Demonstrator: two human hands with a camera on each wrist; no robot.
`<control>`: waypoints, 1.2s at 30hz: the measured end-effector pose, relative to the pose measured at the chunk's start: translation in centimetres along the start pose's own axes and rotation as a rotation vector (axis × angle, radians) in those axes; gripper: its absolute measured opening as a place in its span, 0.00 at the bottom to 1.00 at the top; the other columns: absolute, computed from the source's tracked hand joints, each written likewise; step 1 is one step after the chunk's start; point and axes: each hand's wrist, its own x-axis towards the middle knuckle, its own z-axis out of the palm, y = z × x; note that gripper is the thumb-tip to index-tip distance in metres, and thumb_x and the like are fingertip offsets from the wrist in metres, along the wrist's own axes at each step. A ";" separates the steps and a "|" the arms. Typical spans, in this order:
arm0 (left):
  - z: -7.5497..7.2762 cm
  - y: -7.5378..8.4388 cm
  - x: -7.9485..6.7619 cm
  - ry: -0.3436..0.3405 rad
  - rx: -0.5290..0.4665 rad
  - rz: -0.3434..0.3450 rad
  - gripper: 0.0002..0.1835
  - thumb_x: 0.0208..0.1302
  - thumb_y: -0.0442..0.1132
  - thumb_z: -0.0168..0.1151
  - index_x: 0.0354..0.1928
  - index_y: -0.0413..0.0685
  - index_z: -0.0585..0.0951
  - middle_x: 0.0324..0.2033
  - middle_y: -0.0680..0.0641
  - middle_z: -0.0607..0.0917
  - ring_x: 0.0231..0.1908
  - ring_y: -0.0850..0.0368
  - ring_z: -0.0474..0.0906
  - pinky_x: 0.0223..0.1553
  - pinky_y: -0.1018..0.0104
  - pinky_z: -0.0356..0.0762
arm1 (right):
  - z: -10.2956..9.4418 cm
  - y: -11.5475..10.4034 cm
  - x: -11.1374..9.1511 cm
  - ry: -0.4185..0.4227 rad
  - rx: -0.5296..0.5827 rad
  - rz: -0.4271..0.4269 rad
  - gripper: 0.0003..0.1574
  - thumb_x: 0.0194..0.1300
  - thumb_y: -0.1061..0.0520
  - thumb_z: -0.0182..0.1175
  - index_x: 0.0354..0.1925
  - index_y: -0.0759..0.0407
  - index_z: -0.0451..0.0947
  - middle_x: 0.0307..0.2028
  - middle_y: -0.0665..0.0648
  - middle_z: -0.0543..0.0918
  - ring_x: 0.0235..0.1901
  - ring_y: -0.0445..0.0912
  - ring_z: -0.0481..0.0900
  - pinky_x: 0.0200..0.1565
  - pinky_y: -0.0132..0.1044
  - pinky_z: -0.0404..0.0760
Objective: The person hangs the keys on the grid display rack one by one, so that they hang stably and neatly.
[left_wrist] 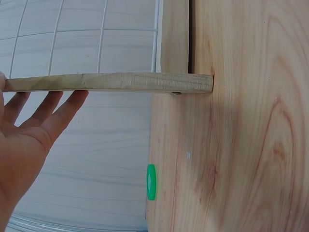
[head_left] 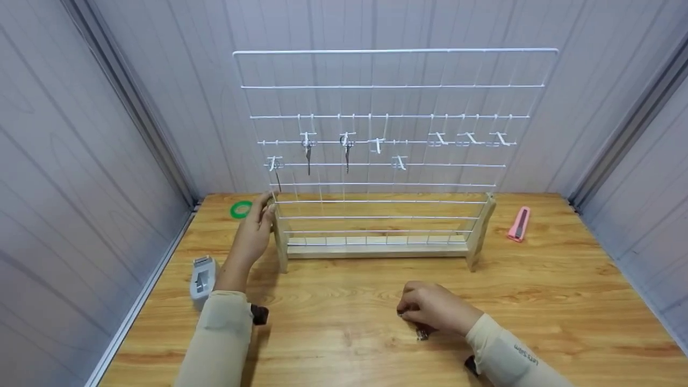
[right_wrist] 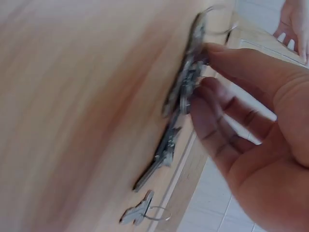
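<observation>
My left hand (head_left: 253, 236) grips the wooden side post (left_wrist: 120, 83) of a white wire grid rack (head_left: 395, 51). In the left wrist view its fingers lie along one face of the post and the thumb is at the other. Low over the table at front right, my right hand (head_left: 432, 306) pinches a metal key (right_wrist: 186, 77), blurred in the right wrist view, with a thin ring at its upper end. Close below that is another key (right_wrist: 159, 157). A further key (right_wrist: 137, 210) with a ring lies on the tabletop farther down that view.
White hooks (head_left: 470, 137) hang on the grid, and several on the left carry keys (head_left: 309, 161). A green tape roll (head_left: 241, 209) lies left of the rack. A grey plastic device (head_left: 203, 280) sits by the left forearm; a pink cutter (head_left: 519, 224) lies at right.
</observation>
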 end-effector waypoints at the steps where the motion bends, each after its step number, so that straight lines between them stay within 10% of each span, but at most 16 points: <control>1: 0.0 0.0 0.0 0.004 0.003 0.002 0.27 0.87 0.58 0.42 0.81 0.64 0.62 0.82 0.39 0.64 0.78 0.34 0.67 0.68 0.36 0.81 | 0.1 0.0 0.0 0.021 -0.037 -0.032 0.06 0.71 0.57 0.72 0.44 0.53 0.93 0.40 0.47 0.84 0.38 0.35 0.82 0.42 0.31 0.87; 15: 0.2 -0.2 0.0 0.008 -0.011 -0.001 0.27 0.87 0.55 0.43 0.82 0.62 0.63 0.76 0.39 0.71 0.62 0.42 0.77 0.65 0.41 0.83 | 1.2 -0.9 -0.2 0.114 -0.187 -0.190 0.06 0.72 0.59 0.70 0.42 0.54 0.94 0.44 0.48 0.90 0.44 0.39 0.87 0.47 0.34 0.91; 20: 0.1 -0.2 0.0 0.017 -0.015 -0.008 0.26 0.87 0.54 0.43 0.81 0.63 0.63 0.81 0.42 0.67 0.71 0.39 0.75 0.67 0.40 0.83 | 1.1 -0.9 0.0 0.111 -0.183 -0.169 0.06 0.74 0.59 0.69 0.42 0.52 0.93 0.43 0.46 0.92 0.45 0.41 0.88 0.49 0.37 0.91; 36: 0.1 0.0 0.2 0.013 0.018 -0.010 0.28 0.88 0.54 0.42 0.82 0.57 0.61 0.81 0.38 0.65 0.74 0.34 0.73 0.67 0.39 0.83 | 0.3 -1.4 0.3 0.049 0.404 0.111 0.12 0.76 0.46 0.67 0.46 0.47 0.94 0.44 0.47 0.95 0.43 0.41 0.91 0.45 0.29 0.89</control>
